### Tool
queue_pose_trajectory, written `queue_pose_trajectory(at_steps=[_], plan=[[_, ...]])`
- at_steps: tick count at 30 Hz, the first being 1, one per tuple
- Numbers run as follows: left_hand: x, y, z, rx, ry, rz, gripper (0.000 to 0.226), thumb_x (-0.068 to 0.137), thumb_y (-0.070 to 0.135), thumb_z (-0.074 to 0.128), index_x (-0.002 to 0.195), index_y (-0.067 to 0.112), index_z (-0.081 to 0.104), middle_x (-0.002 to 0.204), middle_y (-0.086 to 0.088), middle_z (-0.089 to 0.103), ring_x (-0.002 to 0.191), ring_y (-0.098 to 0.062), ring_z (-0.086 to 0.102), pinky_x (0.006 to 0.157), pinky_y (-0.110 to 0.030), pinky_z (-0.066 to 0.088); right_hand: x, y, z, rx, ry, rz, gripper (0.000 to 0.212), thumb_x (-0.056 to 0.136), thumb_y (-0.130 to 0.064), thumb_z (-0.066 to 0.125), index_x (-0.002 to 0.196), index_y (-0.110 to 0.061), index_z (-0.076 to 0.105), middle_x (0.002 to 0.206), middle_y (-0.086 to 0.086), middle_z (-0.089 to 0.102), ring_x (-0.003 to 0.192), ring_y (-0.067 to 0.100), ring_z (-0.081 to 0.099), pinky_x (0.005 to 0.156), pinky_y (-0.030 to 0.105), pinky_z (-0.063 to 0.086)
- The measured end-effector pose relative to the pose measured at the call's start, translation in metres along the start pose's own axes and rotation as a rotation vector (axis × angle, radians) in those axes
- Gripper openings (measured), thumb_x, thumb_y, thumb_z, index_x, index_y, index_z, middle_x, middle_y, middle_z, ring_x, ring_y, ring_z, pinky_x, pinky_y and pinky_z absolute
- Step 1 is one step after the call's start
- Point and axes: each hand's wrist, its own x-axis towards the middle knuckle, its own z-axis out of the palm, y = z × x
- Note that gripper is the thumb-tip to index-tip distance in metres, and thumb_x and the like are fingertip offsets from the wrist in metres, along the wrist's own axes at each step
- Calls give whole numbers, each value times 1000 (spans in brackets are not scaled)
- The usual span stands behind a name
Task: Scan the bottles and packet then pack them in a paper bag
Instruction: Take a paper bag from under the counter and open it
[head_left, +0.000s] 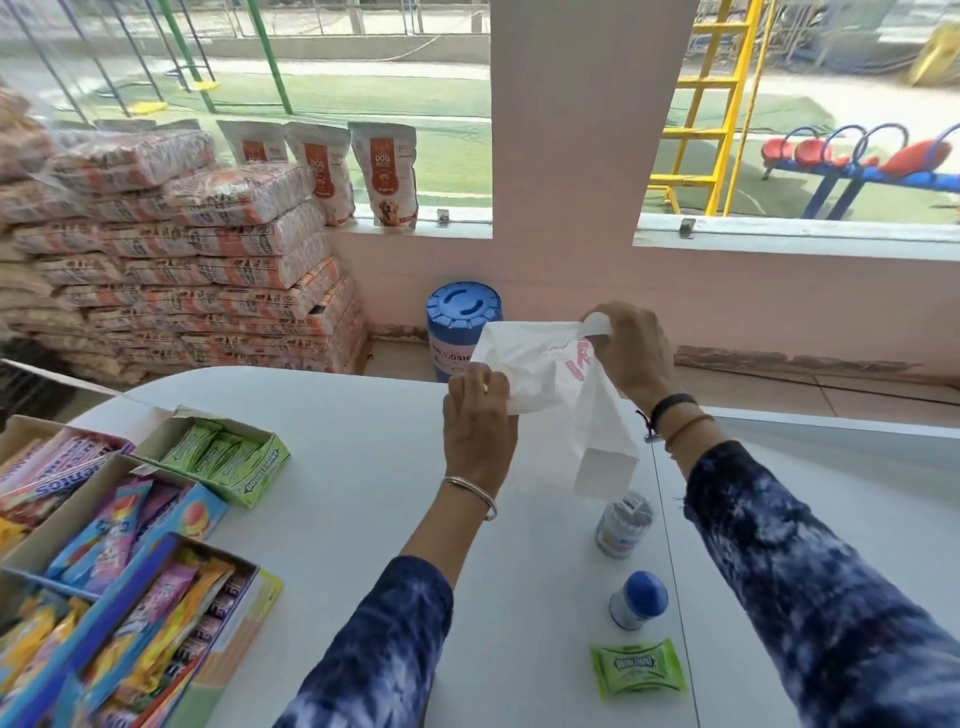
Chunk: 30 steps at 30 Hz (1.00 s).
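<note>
- Both hands have a closed grip on the white paper bag (550, 384): the left hand (480, 415) pinches its near edge, the right hand (631, 353) holds the upper rim, fingers curled over a folded corner.
- Held in the air above the table (337, 467), the bag hangs tilted, its flat folded base pointing down toward the clear-capped bottle (623, 525). Whether the mouth is open yet cannot be told; it looks mostly flat.
- Three items wait on the table near the right forearm, in a row toward the camera: the clear-capped bottle, then the blue-capped bottle (639, 600), then the green packet (639, 667). All stand apart from one another and outside the bag.
- Judged from this, the step in hand is spreading the bag open; packing has not begun.
- Risks from here:
  - Thin paper could tear at the rim if the two hands pull apart too sharply.
  - The hanging base sits just above the clear-capped bottle, so lowering or swinging the bag could knock that bottle over.
  - If the base stays folded, the bag may not stand, and a bottle dropped in could tip it.
  - The open boxes of sweets (119, 525) at the left are well clear and seem no hazard.
</note>
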Motion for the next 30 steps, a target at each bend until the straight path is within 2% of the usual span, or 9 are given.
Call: queue_pose_trajectory(at_steps=[5, 8, 12, 15, 19, 22, 24, 26, 30], plan=[[5, 11, -3, -229, -138, 236, 22, 74, 10, 71, 93, 0, 67, 95, -19, 70, 84, -33, 65, 74, -36, 58, -2, 14, 8, 12, 15, 24, 12, 84, -5, 60, 89, 0, 70, 90, 20, 69, 78, 35, 63, 61, 27, 38], [15, 28, -15, -432, -356, 28, 30, 80, 8, 64, 109, 1, 65, 109, -15, 70, 91, -25, 64, 81, -24, 50, -6, 21, 13, 2, 21, 44, 12, 84, -2, 58, 89, 1, 69, 90, 19, 67, 75, 35, 62, 59, 29, 37], [35, 31, -26, -718, -709, -295, 19, 79, 5, 60, 95, 0, 67, 82, -15, 72, 68, -18, 64, 73, -25, 55, -1, 33, 12, 19, 1, 82, 19, 78, 9, 59, 94, 2, 67, 94, 22, 66, 79, 37, 62, 61, 29, 39], [40, 25, -23, -695, -704, -345, 26, 80, 26, 66, 86, 0, 69, 67, -7, 70, 58, -13, 64, 64, -24, 54, -5, 42, 8, 52, -64, 105, 36, 74, 15, 61, 108, 1, 62, 108, 24, 60, 92, 39, 60, 73, 33, 44], [35, 15, -16, -1077, -597, -496, 24, 91, 9, 53, 105, -7, 64, 84, -9, 71, 69, -10, 70, 71, -20, 57, -33, 47, -5, 53, -146, 124, 57, 78, 7, 57, 131, -5, 39, 133, 21, 38, 104, 35, 52, 84, 44, 50], [20, 15, -10, -1287, -606, -601, 25, 91, 5, 52, 111, -7, 60, 85, -6, 74, 76, -15, 72, 78, -26, 58, -83, 47, -22, 63, 36, -56, 29, 79, -12, 62, 106, -8, 51, 101, 11, 54, 78, 23, 52, 63, 36, 49], [12, 15, -8, -1287, -617, -622, 25, 90, 13, 55, 106, -5, 63, 82, -5, 76, 77, -19, 72, 80, -31, 58, -116, 43, -28, -31, -236, -86, 31, 79, -42, 64, 95, -18, 53, 90, -2, 56, 73, 16, 52, 57, 28, 47], [7, 15, -7, -1284, -621, -650, 23, 91, 18, 54, 97, -2, 66, 77, -5, 76, 74, -20, 71, 79, -32, 57, -137, 49, -22, -186, -574, -3, 49, 71, -60, 64, 105, -25, 54, 101, -6, 55, 88, 17, 54, 67, 30, 50], [-1, 17, -5, -1313, -618, -680, 17, 90, 14, 55, 88, 1, 66, 71, -6, 76, 68, -20, 72, 73, -30, 58, -146, 57, -23, -203, -706, 116, 52, 70, -42, 66, 114, -24, 48, 114, -2, 61, 91, 23, 62, 72, 33, 53]])
